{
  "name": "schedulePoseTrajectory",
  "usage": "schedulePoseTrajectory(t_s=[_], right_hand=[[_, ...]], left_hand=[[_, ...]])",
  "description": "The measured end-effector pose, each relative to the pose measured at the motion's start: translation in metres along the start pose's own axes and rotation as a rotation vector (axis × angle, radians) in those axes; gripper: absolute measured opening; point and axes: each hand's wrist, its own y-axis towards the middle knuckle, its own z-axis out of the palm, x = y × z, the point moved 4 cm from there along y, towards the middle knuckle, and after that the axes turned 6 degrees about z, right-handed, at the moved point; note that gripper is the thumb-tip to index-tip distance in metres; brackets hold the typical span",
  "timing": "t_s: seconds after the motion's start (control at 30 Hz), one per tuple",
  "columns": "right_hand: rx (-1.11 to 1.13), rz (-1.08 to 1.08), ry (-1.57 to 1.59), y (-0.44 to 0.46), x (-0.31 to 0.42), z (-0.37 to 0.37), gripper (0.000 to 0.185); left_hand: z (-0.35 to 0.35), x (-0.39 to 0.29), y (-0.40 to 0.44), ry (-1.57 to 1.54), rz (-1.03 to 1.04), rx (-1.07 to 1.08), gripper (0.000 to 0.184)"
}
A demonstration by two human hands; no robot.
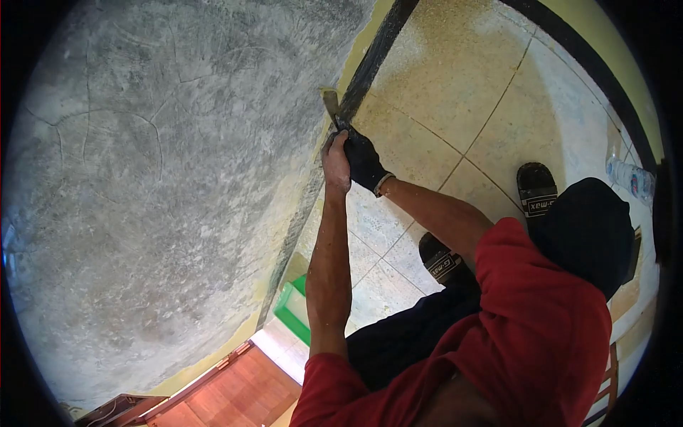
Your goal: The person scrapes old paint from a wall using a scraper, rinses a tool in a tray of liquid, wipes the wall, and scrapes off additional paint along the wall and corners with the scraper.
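A flat scraper-like tool (331, 102) lies against the lower edge of a grey wall (178, 156), beside a dark skirting strip (370, 67). Both hands are wrapped together round its handle, which is mostly hidden. My left hand (336, 162) is bare and closed, on the side toward the wall. Pressed against it, my right hand (363, 161) wears a black glove and is also closed. Dusty marks show on the fingers.
Two feet in black sandals (537, 191) rest on the tiled floor (455, 107). A green-edged container (293, 309) stands by the wall, near a reddish-brown panel (235, 391). A clear plastic bottle (632, 178) lies at the right. A dark rounded shape (587, 231) adjoins the red sleeve.
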Motion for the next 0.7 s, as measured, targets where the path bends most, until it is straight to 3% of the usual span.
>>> schedulePoseTrajectory(t_s=[0.07,0.2,0.33,0.4,0.43,0.5,0.6,0.63,0.7], right_hand=[[0.035,0.010,-0.048,0.008,-0.010,0.004,0.016],[0.044,0.236,0.212,-0.008,-0.014,0.011,0.019],[0.010,0.084,-0.016,0.000,-0.008,0.010,0.019],[0.168,-0.219,-0.274,0.044,-0.006,0.002,0.022],[0.175,-0.234,-0.290,0.056,-0.005,-0.001,0.022],[-0.023,-0.011,-0.060,0.069,-0.013,-0.017,0.022],[-0.032,-0.051,-0.165,0.032,0.000,-0.016,0.020],[0.021,0.109,0.057,0.022,-0.008,-0.009,0.021],[0.084,0.064,-0.046,0.003,0.000,-0.005,0.023]], left_hand=[[0.001,-0.005,0.006,0.050,0.022,-0.023,0.019],[-0.007,-0.002,-0.006,0.063,-0.028,0.009,0.019],[-0.009,-0.008,0.000,0.004,-0.001,-0.034,0.024],[0.014,-0.029,0.040,0.516,0.166,0.003,0.030],[0.027,-0.038,0.044,0.495,0.175,0.004,0.030],[0.050,-0.038,0.043,0.350,-0.052,0.048,0.047],[0.023,-0.004,0.029,0.270,0.062,0.006,0.050],[0.014,-0.001,0.019,0.218,0.084,0.010,0.051],[-0.008,0.012,0.009,0.199,0.047,-0.024,0.050]])
